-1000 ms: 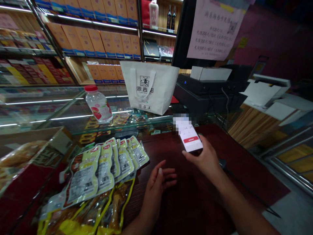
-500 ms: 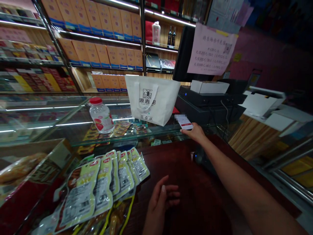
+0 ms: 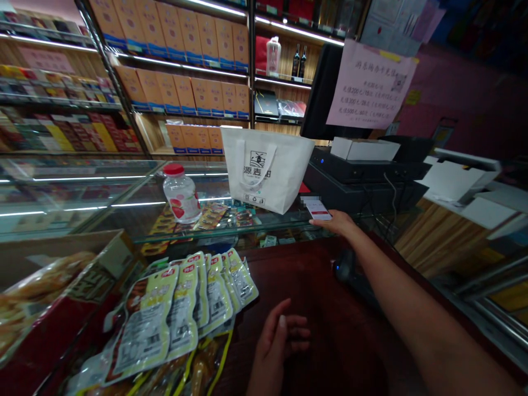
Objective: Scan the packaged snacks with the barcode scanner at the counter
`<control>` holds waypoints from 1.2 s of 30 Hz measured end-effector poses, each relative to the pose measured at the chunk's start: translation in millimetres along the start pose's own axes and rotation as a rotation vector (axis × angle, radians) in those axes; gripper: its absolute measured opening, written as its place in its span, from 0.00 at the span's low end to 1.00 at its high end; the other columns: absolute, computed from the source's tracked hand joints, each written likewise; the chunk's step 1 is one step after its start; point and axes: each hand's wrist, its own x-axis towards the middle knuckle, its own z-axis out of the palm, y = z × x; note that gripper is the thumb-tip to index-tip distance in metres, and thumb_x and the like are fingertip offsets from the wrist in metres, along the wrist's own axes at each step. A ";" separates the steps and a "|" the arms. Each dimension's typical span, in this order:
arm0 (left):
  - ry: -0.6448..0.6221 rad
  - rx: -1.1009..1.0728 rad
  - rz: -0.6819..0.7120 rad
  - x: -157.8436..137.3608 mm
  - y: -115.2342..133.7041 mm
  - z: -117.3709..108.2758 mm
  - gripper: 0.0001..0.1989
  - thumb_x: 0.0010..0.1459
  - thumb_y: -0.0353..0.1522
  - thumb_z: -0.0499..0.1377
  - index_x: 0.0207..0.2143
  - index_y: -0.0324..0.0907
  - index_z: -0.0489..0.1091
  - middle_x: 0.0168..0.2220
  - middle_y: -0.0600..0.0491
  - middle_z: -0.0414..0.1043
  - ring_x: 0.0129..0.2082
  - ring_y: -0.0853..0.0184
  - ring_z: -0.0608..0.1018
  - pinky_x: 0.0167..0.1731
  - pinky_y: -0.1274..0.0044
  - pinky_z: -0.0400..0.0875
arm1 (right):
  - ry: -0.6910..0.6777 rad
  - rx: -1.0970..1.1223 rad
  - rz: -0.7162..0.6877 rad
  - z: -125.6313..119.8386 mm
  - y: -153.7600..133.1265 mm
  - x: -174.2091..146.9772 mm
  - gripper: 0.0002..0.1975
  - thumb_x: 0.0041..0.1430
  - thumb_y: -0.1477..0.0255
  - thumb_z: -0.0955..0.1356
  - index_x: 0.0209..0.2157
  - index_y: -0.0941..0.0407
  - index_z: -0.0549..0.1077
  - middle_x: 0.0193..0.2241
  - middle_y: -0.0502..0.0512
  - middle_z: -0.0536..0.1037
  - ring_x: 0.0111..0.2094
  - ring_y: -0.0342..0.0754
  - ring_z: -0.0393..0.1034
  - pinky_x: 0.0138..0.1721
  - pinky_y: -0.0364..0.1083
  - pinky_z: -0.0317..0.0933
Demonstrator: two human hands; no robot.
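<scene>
My right hand [image 3: 339, 221] reaches across to the glass counter and grips a smartphone [image 3: 318, 210] by its near right corner. The phone's lit screen faces up, with part of it blurred out. Right of the white tote bag [image 3: 264, 170], the phone lies close to the bag's lower corner. My left hand [image 3: 282, 338] hovers over or rests on the dark red tabletop [image 3: 313, 291], fingers apart and holding nothing. Left of it lies a fanned pile of vacuum-sealed snack packets [image 3: 185, 308]. Beneath my right forearm, a black handheld scanner [image 3: 350, 269] is partly covered.
A clear bottle with a red lid [image 3: 181, 195] stands on the glass counter [image 3: 140, 231]. At left is an open carton [image 3: 61, 313] of wrapped food. A monitor [image 3: 319, 93] with a pink notice [image 3: 367, 85] rises behind a black cash drawer [image 3: 358, 190]. Boxed goods fill the back shelves.
The whole scene has shifted slightly right in view as the camera turned a little left. My right hand keeps the phone by the tote bag; my left hand stays open over the tabletop.
</scene>
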 end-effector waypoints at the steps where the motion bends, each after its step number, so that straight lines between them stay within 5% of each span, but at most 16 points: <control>1: 0.003 0.000 0.000 0.6 -0.5 0.2 0.35 0.54 0.51 0.64 0.57 0.39 0.65 0.43 0.40 0.76 0.39 0.58 0.79 0.40 0.67 0.74 | -0.014 -0.005 -0.007 -1.6 -0.5 1.2 0.35 0.50 0.44 0.70 0.48 0.59 0.78 0.45 0.64 0.80 0.47 0.58 0.75 0.43 0.47 0.65; 6: 0.001 0.020 0.007 1.3 -0.8 2.1 0.36 0.53 0.52 0.64 0.56 0.38 0.64 0.42 0.40 0.76 0.38 0.59 0.79 0.38 0.68 0.74 | -0.061 -0.050 -0.018 -8.0 -4.7 3.7 0.33 0.50 0.47 0.72 0.46 0.61 0.79 0.42 0.65 0.81 0.45 0.58 0.76 0.42 0.47 0.65; 10: -0.012 0.049 0.022 -1.0 1.1 4.2 0.36 0.54 0.52 0.63 0.56 0.37 0.64 0.42 0.41 0.76 0.38 0.59 0.78 0.38 0.68 0.74 | -0.074 -0.053 0.008 -11.4 -6.5 -5.0 0.38 0.52 0.45 0.70 0.50 0.64 0.74 0.38 0.67 0.81 0.31 0.55 0.78 0.34 0.47 0.66; 15: -0.052 0.136 0.064 -4.2 1.4 5.3 0.35 0.57 0.52 0.61 0.57 0.37 0.64 0.42 0.41 0.75 0.37 0.61 0.78 0.38 0.70 0.73 | 0.052 -0.070 0.022 -21.4 9.3 -51.2 0.45 0.50 0.43 0.70 0.57 0.64 0.68 0.50 0.76 0.75 0.52 0.67 0.71 0.46 0.54 0.64; 17: -0.083 0.224 0.104 -7.9 0.1 6.0 0.32 0.58 0.51 0.59 0.57 0.38 0.66 0.43 0.41 0.75 0.38 0.61 0.78 0.38 0.70 0.73 | 0.051 -0.057 0.014 -20.8 27.8 -83.0 0.45 0.50 0.44 0.70 0.59 0.64 0.68 0.49 0.73 0.77 0.53 0.66 0.71 0.47 0.54 0.64; 23: -0.158 0.701 0.309 -39.8 3.7 11.3 0.20 0.64 0.42 0.57 0.55 0.46 0.73 0.48 0.43 0.76 0.48 0.56 0.77 0.53 0.65 0.68 | -0.012 0.045 -0.049 21.6 104.2 -171.9 0.34 0.48 0.51 0.72 0.53 0.57 0.74 0.48 0.66 0.78 0.49 0.65 0.73 0.47 0.56 0.65; 29: -0.438 0.981 0.479 -63.6 34.7 22.9 0.18 0.62 0.34 0.57 0.53 0.48 0.76 0.51 0.41 0.75 0.51 0.49 0.76 0.53 0.62 0.69 | 0.055 -0.027 -0.022 57.2 127.0 -186.6 0.24 0.54 0.59 0.68 0.49 0.58 0.75 0.46 0.67 0.77 0.48 0.67 0.72 0.47 0.58 0.64; 32: -0.303 1.154 0.646 -66.8 50.2 10.2 0.17 0.61 0.31 0.58 0.50 0.52 0.78 0.49 0.43 0.77 0.49 0.51 0.78 0.51 0.64 0.72 | 0.042 0.049 -0.082 56.6 114.7 -182.4 0.18 0.56 0.63 0.66 0.44 0.58 0.75 0.41 0.65 0.79 0.43 0.63 0.74 0.46 0.56 0.64; 36: 0.043 1.125 0.861 -65.2 82.9 -40.7 0.17 0.55 0.32 0.64 0.48 0.55 0.79 0.50 0.49 0.76 0.50 0.53 0.78 0.53 0.68 0.72 | -0.028 0.189 -0.179 46.5 76.4 -181.5 0.15 0.60 0.61 0.62 0.38 0.57 0.73 0.34 0.60 0.78 0.37 0.59 0.74 0.40 0.53 0.63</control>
